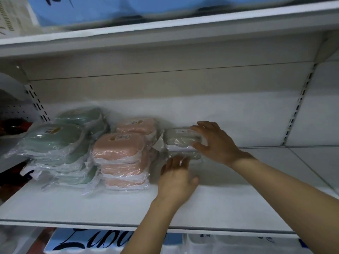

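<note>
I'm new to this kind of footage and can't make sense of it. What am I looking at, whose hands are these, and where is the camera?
There is no machine here. A person wears one wide-angle camera on the head, looking forward and down, so you see their own two arms reaching in. In front of them is a white shelf. On it lie plastic-wrapped boxes in stacks: green boxes on the left, pink boxes in the middle, grey boxes on the right. The right hand grips the top grey box at its right end. The left hand touches the front of the stack with straight fingers.
</note>
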Motion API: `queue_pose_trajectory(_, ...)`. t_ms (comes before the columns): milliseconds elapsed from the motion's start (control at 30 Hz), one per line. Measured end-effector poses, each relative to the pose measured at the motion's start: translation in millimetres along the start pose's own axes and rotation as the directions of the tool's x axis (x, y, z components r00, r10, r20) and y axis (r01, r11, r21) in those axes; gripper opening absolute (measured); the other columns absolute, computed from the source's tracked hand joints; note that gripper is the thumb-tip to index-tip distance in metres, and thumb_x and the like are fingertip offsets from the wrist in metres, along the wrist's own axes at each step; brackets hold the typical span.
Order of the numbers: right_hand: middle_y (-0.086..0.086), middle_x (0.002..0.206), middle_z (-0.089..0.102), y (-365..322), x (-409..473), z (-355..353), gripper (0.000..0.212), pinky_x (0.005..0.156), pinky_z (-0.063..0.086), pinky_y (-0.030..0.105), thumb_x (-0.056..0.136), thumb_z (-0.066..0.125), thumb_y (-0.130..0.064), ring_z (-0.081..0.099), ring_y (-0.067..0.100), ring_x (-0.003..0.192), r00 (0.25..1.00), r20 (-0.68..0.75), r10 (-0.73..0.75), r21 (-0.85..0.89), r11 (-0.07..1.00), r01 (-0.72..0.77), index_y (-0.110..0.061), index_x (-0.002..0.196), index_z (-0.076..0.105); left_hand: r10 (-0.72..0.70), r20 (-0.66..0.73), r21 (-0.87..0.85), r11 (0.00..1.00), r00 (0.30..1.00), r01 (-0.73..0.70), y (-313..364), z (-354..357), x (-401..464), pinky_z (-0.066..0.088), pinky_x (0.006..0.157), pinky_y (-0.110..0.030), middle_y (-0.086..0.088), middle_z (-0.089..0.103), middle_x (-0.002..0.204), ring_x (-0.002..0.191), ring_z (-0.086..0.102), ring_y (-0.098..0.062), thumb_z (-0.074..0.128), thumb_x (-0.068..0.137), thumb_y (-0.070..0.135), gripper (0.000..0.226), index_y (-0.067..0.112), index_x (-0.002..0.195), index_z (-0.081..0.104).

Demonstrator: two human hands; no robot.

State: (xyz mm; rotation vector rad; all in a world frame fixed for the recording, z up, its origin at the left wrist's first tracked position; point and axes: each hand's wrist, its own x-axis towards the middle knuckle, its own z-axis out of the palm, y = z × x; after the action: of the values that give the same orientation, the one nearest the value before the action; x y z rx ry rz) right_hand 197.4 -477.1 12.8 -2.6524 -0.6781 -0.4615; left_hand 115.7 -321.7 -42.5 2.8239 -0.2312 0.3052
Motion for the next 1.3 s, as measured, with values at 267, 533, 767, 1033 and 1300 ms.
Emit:
queue_pose_trajectory(267, 0.0, 0.118, 0.064, 58.6, -137.1, -56.3, 0.034, 0.077, 0.054, 0.035, 0.085, 0.05, -0.038, 0.062, 0.022, 0.1, 0.942, -0.319, 0.107, -0.076, 0.988, -0.138, -0.021, 0.109, 0.069, 0.21, -0.308, -0.123, 0.958, 0.928, -0.258, 87.7, 5.5, -3.4, 0.048, 0.094, -0.039, -0.002, 0.064, 0.123, 0.112, 0.058, -0.025, 0.054, 0.086, 0.043, 0.047, 0.022, 0.128, 0.059)
queue_pose_trajectory(533, -0.011, 0.12, 0.056, 159.8, -324.3, -128.4, 0.034, 0.067, 0.049, 0.031, 0.092, 0.051, -0.038, 0.062, 0.013, 0.098, 0.771, -0.477, 0.422, -0.105, 0.843, -0.527, -0.032, 0.126, 0.054, 0.533, -0.21, -0.401, 0.717, 0.819, -0.57, 268.7, 66.5, -35.1, 0.044, 0.085, -0.027, 0.012, 0.056, 0.124, 0.112, 0.051, -0.008, 0.045, 0.089, 0.048, 0.048, 0.029, 0.133, 0.051)
queue_pose_trajectory(767, -0.009, 0.106, 0.061, 292.1, -531.8, -159.4, 0.024, 0.079, 0.052, 0.036, 0.092, 0.058, -0.024, 0.06, 0.013, 0.09, 0.354, -0.397, 0.847, 0.341, 0.494, -0.8, -0.024, 0.116, 0.061, 0.694, 0.145, -0.627, 0.616, 0.706, -0.477, 429.4, 188.7, -98.2, 0.047, 0.09, -0.027, 0.018, 0.054, 0.124, 0.114, 0.052, -0.003, 0.057, 0.09, 0.041, 0.042, 0.036, 0.131, 0.05)
queue_pose_trajectory(1033, 0.013, 0.095, 0.067, 424.6, -721.2, -91.5, 0.016, 0.076, 0.042, 0.029, 0.086, 0.067, -0.004, 0.062, 0.025, 0.088, 0.137, 0.058, 0.989, 0.355, 0.108, -0.928, 0.0, 0.101, 0.067, 0.446, 0.689, -0.612, 0.781, 0.571, 0.129, 547.3, 383.3, -150.3, 0.042, 0.067, -0.003, 0.013, 0.06, 0.093, 0.077, 0.057, 0.006, 0.066, 0.09, 0.012, 0.025, 0.021, 0.112, 0.06)
queue_pose_trajectory(1300, 0.006, 0.099, 0.063, 493.5, -836.0, 66.1, 0.03, 0.082, 0.048, 0.029, 0.087, 0.067, -0.026, 0.061, 0.023, 0.095, -0.118, 0.515, 0.849, 0.071, -0.18, -0.981, -0.006, 0.109, 0.064, 0.137, 0.878, -0.333, 0.863, 0.459, 0.38, 558.9, 581.7, -205.3, 0.04, 0.057, -0.002, 0.011, 0.06, 0.081, 0.072, 0.055, -0.003, 0.069, 0.088, 0.013, 0.017, 0.02, 0.1, 0.059)
